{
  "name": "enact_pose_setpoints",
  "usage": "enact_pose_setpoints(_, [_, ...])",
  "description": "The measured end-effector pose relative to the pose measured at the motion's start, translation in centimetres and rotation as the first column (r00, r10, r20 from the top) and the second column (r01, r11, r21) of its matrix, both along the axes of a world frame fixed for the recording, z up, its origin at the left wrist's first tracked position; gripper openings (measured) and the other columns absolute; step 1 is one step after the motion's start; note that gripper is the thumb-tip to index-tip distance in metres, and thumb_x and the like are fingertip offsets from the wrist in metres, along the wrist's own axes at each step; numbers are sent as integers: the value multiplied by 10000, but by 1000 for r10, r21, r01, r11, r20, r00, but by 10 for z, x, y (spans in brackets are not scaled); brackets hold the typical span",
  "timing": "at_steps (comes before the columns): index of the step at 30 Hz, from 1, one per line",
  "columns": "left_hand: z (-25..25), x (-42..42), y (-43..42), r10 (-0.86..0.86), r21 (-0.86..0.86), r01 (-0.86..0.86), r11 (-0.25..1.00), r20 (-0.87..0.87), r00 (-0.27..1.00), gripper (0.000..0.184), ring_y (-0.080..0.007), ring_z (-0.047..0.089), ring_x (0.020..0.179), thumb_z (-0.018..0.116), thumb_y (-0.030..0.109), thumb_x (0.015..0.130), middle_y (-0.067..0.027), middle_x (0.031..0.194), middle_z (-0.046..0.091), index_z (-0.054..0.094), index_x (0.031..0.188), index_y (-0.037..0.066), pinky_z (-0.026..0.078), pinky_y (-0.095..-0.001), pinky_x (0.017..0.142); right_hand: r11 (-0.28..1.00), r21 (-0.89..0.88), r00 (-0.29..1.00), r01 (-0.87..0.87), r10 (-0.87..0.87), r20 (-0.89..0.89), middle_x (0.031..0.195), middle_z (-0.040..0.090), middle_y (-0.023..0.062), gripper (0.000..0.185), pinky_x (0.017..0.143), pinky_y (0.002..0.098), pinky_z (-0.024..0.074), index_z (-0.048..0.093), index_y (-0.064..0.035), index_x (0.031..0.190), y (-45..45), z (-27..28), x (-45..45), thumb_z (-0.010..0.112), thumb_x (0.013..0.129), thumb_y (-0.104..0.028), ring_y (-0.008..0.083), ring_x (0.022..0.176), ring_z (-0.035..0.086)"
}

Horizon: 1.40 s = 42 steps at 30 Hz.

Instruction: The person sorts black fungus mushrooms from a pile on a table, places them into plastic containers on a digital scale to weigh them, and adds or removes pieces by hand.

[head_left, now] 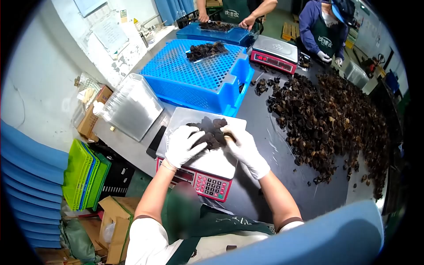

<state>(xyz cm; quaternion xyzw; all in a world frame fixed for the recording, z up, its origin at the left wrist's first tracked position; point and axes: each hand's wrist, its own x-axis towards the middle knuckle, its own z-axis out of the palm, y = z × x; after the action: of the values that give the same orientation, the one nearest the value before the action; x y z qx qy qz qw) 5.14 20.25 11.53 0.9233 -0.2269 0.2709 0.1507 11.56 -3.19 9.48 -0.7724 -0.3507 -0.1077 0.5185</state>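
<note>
We've got one clump of dark mushrooms (211, 132) on the scale (216, 165), our left hand (183, 145) loosely spread against it, our right hand (244, 149) half-curled opposite; can't tell if either's gripping. One tray (207, 51) sits loaded on the blue crate (165, 66), but the big loose heap (324, 121) looks like plenty left.

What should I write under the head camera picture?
White-gloved, the left hand and right hand touch dark pieces on a scale near a blue crate.
</note>
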Motion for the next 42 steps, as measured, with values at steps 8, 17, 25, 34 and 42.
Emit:
enact_pose_setpoints(8, [-17,-8,25,40,-58,-45,997,-99,994,721,-334,461,1276,783,532,703,-132,1350,517,607,1307,179,188,-589,1123,953,-299,995,-50,75,71,1070,645,120,343,929,431,464,666,-57,1075,37,12,25,704,771,-212,314,1059,593])
enact_pose_setpoints(17, [-21,-21,69,202,-248,-239,939,-167,965,611,-387,446,1276,756,338,781,-202,1372,474,581,1307,79,318,-495,1110,897,-393,968,203,-122,221,849,669,-7,112,722,325,499,674,-132,776,71,24,27,700,804,-237,186,803,638])
enact_pose_setpoints(25, [-28,-58,113,392,-551,-411,726,-159,906,340,-350,519,1209,599,122,933,-193,1284,517,583,1257,20,402,-408,1053,702,629,805,334,135,-578,810,650,72,199,635,283,496,666,33,838,-97,40,-44,680,793,-160,180,668,600])
enact_pose_setpoints(34, [-43,-62,111,362,-626,-473,620,-307,880,422,-162,542,849,625,56,904,-77,1102,571,546,1318,35,480,-293,811,275,958,720,-76,680,-138,736,567,14,193,584,318,468,580,-72,793,-224,-3,-82,693,845,-220,170,685,533])
enact_pose_setpoints(42, [-52,-63,87,374,-269,-629,729,-613,696,711,-251,631,724,668,283,893,-113,789,626,370,1433,-69,521,-353,703,991,-19,677,132,-104,-729,792,615,-6,386,577,202,418,570,28,1320,-55,9,-37,553,955,-97,39,650,503])
